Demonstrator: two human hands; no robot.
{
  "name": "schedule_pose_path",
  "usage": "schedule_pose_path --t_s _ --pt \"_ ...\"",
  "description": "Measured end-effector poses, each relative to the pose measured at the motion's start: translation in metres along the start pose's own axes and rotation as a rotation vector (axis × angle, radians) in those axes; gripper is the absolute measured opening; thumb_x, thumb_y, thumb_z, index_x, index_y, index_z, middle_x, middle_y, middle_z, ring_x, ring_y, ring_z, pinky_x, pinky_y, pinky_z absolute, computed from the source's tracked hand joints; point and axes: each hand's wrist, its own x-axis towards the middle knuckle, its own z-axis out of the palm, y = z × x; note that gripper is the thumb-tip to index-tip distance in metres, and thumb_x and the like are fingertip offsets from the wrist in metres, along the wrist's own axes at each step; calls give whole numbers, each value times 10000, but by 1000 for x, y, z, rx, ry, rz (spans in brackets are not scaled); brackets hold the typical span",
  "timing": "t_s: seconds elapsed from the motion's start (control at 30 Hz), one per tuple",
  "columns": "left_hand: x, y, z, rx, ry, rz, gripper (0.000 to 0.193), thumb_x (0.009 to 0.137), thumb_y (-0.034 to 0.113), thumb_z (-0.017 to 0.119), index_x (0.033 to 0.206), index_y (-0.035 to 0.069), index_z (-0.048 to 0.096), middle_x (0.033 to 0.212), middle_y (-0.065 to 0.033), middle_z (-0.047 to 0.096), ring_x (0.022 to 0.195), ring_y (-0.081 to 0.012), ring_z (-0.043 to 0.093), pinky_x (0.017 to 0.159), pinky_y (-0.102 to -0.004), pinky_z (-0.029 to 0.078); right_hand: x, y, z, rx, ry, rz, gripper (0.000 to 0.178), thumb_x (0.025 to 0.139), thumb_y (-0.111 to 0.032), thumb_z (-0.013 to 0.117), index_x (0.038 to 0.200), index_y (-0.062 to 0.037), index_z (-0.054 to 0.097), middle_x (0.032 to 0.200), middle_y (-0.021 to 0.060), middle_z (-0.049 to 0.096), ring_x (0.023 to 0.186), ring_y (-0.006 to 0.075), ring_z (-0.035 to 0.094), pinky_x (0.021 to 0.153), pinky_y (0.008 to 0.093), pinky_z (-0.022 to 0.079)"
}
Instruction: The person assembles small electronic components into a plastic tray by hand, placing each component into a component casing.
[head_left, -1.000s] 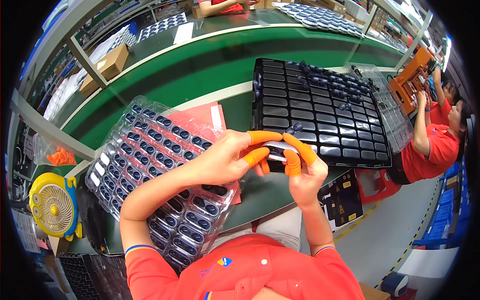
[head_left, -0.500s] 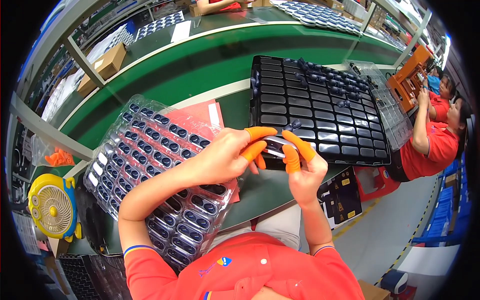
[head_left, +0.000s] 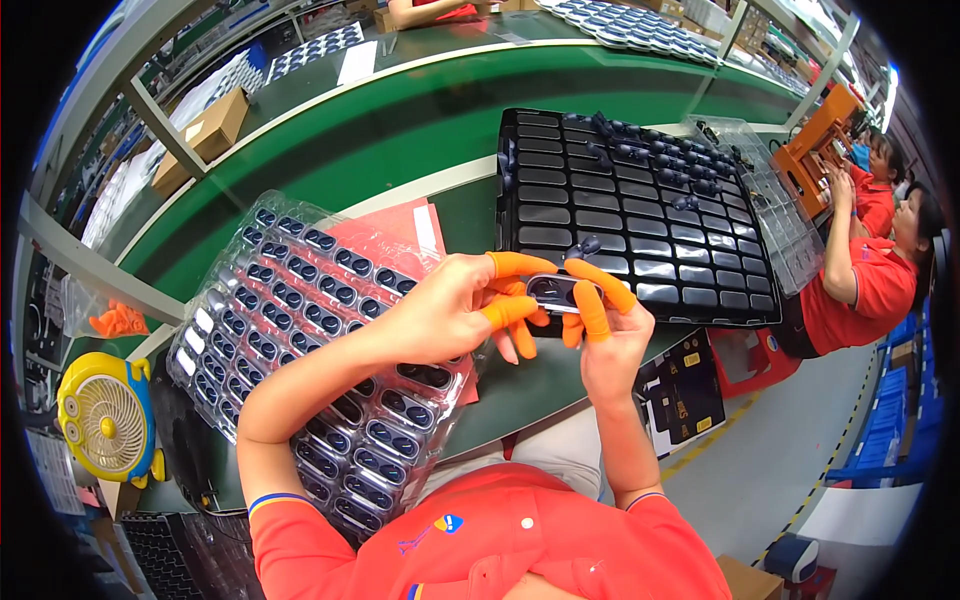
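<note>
Both hands wear orange finger cots and meet in front of the black tray. My left hand (head_left: 465, 312) and my right hand (head_left: 610, 335) pinch opposite ends of a small oval case (head_left: 552, 291), with a pale rim and a dark inside. Just beyond my fingertips, a dark earbud-like piece (head_left: 586, 246) lies on the black compartment tray (head_left: 545, 215). More such pieces are clustered on its far right part. Under my left forearm slopes a clear plastic tray (head_left: 300, 208) filled with rows of similar oval cases.
A red sheet (head_left: 402, 222) shows behind the clear tray. At the left stand a yellow fan (head_left: 105, 420) and a bag of orange finger cots (head_left: 118, 320). Beyond is a green conveyor (head_left: 400, 135). At right, a co-worker (head_left: 875, 265) works at an orange machine (head_left: 812, 160).
The case has tipped in my hands, so its dark inside now faces up toward me. My left fingers have shifted slightly on its end.
</note>
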Motion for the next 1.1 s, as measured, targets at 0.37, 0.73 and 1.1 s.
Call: schedule_pose_path --t_s 0.37,0.73,1.1 --pt "3 -8 -3 -225 -160 33 381 918 49 466 1282 -42 402 1003 -136 589 818 -232 643 697 -303 545 -6 -10 0 -70 42 -52 176 818 -20 634 981 48 639 641 10 559 452 36 455 392 171 300" --pt "3 -29 5 65 107 48 256 904 16 466 1145 -58 509 803 -102 621 635 -133 621 565 -258 532 -13 9 8 -590 -32 -612 214 751 54 656 963 67 625 676 29 566 538 75 489 471 188 377" --pt "2 -15 16 -335 65 -145 134 888 40 497 965 -46 565 721 -84 615 521 -143 608 450 -225 492 3 3 -1 -464 -205 -505 285 810 -134 671 1011 45 577 689 50 553 558 111 519 563 222 429"
